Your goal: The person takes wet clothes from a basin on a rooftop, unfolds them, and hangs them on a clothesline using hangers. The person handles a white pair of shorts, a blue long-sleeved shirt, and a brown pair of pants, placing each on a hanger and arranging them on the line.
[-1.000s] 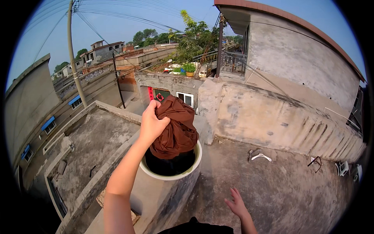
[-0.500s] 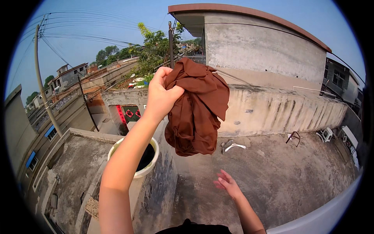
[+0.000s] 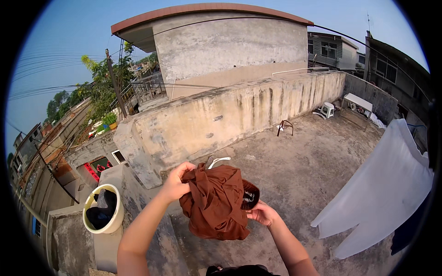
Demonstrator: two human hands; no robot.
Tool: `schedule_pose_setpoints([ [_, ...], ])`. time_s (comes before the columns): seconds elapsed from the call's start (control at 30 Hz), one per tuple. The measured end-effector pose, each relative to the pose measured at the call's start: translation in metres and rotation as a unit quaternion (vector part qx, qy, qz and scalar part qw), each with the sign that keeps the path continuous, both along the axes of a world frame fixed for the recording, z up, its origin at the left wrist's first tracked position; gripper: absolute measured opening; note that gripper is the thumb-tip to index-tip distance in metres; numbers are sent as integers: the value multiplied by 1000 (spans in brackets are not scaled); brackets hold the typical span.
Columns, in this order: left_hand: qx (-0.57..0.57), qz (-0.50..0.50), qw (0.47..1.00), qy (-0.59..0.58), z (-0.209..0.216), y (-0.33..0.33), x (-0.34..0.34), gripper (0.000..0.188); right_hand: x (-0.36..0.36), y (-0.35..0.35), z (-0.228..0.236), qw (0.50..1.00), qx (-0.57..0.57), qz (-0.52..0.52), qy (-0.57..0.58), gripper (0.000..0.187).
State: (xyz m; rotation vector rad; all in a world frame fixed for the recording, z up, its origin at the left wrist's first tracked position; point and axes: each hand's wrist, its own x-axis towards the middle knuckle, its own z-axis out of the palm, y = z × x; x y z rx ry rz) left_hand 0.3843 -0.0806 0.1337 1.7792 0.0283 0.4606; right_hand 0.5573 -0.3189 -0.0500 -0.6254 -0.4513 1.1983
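Between my two hands hangs a bunched brown garment (image 3: 214, 200), its fabric crumpled in loose folds. My left hand (image 3: 176, 183) pinches its upper left side, thumb against the cloth. My right hand (image 3: 262, 214) grips the lower right, by a gathered, elastic-looking edge (image 3: 250, 193) that opens to the right and shows pale marks inside. Which part of the garment that edge belongs to cannot be told for sure. Left of my left forearm, a cream bucket (image 3: 119, 221) with dark clothes (image 3: 103, 209) in it stands on a wall ledge.
White trousers (image 3: 373, 198) hang at the right, with a dark blue cloth (image 3: 410, 232) behind them. A stained concrete wall (image 3: 248, 115) borders the rooftop floor (image 3: 304, 175). A brown metal frame (image 3: 286, 126), a white stool (image 3: 327, 109) and a white-topped table (image 3: 358, 101) stand beyond.
My view has turned right. The garment has come down from its raised position, and my right hand, free before, now holds its right side. The white trousers have come into view.
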Motion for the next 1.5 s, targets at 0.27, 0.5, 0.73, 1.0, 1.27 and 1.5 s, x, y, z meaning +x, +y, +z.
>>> schedule_pose_setpoints([
  [0.27, 31, -169, 985, 10, -53, -54, 35, 29, -18, -76, -8, 962, -149, -225, -44, 44],
  [0.5, 189, -224, 956, 26, -127, -66, 50, 31, -50, -162, 16, 602, -442, -496, -442, 34],
  [0.73, 392, -181, 901, -34, -218, -76, 72, 14, -101, -212, 78, 665, -323, -591, -322, 48],
  [1.0, 293, -218, 913, 182, -210, -158, 69, 31, -135, -271, 142, 684, -188, -680, -185, 51],
  [1.27, 218, -419, 875, 107, -115, -351, 13, 52, -169, -340, 131, 608, -235, -740, -165, 52],
  [1.5, 248, -402, 881, 17, -182, -505, 30, 35, -238, -466, 165, 508, -243, -803, -193, 49],
])
